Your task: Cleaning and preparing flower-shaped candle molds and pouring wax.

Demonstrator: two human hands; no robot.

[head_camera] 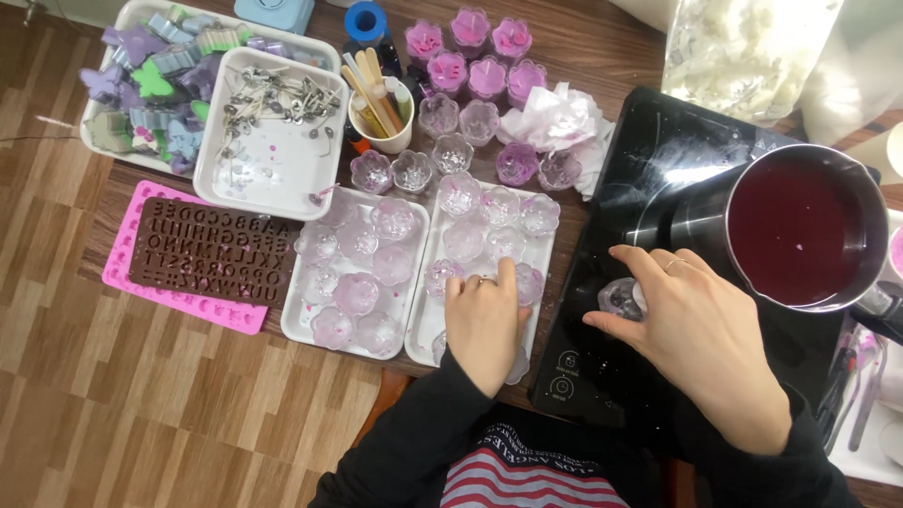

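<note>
pinching a clear flower-shaped cup [622, 298] between right hand [701, 334] fingertips, left hand [483, 323] flat on white tray [544, 259]

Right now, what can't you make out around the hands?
Head view only:
- Left hand covers the clear cups under it on the white tray.
- Right hand half hides a small clear cup; contents unclear.
- Pot handle is cut off by the right edge.
- Hob control symbols are too small.

Brown table [616, 47] — white trays [419, 325], black hob [649, 160], probably silicone moulds [179, 273].
</note>
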